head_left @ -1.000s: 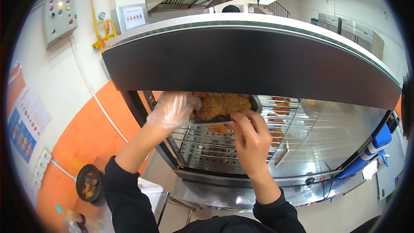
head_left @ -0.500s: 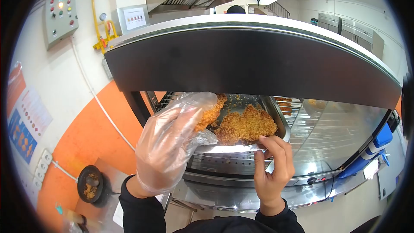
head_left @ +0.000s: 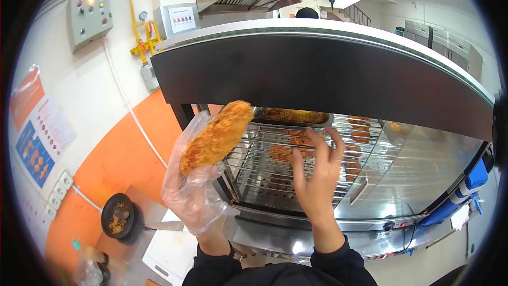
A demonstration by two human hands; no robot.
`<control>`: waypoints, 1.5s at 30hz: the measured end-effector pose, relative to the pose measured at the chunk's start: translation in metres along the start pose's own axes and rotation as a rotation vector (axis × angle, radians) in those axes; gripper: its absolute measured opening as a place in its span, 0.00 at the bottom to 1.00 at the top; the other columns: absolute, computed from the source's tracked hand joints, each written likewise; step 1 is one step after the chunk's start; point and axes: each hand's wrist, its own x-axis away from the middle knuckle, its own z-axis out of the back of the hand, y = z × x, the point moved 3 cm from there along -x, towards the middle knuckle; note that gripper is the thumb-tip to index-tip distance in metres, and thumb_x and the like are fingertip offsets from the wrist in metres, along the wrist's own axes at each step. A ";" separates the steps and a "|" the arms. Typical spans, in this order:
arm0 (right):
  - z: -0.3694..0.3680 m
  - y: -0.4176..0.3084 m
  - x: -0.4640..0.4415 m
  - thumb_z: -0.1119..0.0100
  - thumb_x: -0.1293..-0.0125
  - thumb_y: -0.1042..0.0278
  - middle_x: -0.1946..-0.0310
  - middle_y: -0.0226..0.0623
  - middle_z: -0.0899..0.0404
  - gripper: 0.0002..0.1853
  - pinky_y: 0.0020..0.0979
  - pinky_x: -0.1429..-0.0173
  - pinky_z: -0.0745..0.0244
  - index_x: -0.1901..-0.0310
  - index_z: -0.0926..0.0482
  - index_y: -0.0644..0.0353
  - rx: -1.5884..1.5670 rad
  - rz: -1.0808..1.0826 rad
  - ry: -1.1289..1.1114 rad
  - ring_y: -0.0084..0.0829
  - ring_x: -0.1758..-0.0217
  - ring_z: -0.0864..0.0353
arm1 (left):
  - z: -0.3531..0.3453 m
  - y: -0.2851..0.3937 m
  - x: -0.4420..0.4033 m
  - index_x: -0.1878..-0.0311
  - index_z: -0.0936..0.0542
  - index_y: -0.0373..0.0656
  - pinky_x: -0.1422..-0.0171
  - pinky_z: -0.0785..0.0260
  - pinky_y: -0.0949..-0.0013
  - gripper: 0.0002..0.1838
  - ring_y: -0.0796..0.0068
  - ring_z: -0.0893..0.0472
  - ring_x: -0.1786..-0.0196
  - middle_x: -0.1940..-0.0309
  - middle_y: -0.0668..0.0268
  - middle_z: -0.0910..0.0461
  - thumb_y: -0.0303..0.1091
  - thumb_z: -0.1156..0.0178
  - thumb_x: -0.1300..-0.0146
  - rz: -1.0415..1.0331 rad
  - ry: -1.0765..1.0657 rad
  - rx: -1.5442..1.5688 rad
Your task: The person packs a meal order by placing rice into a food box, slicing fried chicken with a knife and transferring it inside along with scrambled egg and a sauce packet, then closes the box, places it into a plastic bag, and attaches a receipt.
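Observation:
A clear plastic glove covers my left hand (head_left: 193,190), which grips a golden breaded fried cutlet (head_left: 218,136) in front of the warming cabinet (head_left: 317,74). My bare right hand (head_left: 320,175) hovers before the wire rack (head_left: 259,167), fingers apart and holding nothing. Just beyond its fingertips is a metal tray (head_left: 286,125), pushed back under the dark front panel, with another breaded cutlet (head_left: 296,115) in it. Smaller fried pieces (head_left: 281,153) show on a level below the rack wires, and more fried pieces (head_left: 360,130) lie to the right.
To the lower left, a black bowl (head_left: 117,215) with crumbs and a white cutting board (head_left: 172,246) stand on a metal counter. A sliding glass door (head_left: 402,175) covers the cabinet's right side. A person's dark cap (head_left: 307,12) shows behind the cabinet.
The tray has slid back into the cabinet, and my right hand has let go of its edge. My left hand has drawn the cutlet out of the tray, toward me and to the left.

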 end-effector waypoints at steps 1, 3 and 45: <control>0.009 -0.003 0.006 0.40 0.41 0.79 0.42 0.50 0.41 0.18 0.31 0.51 0.28 0.49 0.27 0.67 -0.008 -0.021 0.016 0.36 0.57 0.24 | 0.000 -0.002 0.000 0.44 0.27 0.27 0.47 0.24 0.69 0.24 0.62 0.20 0.49 0.47 0.47 0.24 0.25 0.39 0.44 -0.006 0.062 0.145; 0.039 0.002 0.043 0.41 0.43 0.77 0.40 0.48 0.41 0.24 0.27 0.49 0.35 0.43 0.32 0.64 0.129 -0.008 0.174 0.37 0.42 0.37 | 0.016 -0.013 0.005 0.42 0.29 0.26 0.49 0.23 0.71 0.25 0.62 0.20 0.49 0.45 0.46 0.26 0.27 0.39 0.43 0.014 0.068 0.191; -0.175 -0.075 0.188 0.42 0.46 0.73 0.36 0.54 0.47 0.44 0.37 0.47 0.30 0.28 0.53 0.63 -0.215 -0.281 -0.199 0.45 0.37 0.43 | 0.399 0.055 0.263 0.46 0.29 0.38 0.47 0.26 0.74 0.15 0.71 0.25 0.49 0.51 0.64 0.27 0.26 0.44 0.35 0.434 1.167 0.023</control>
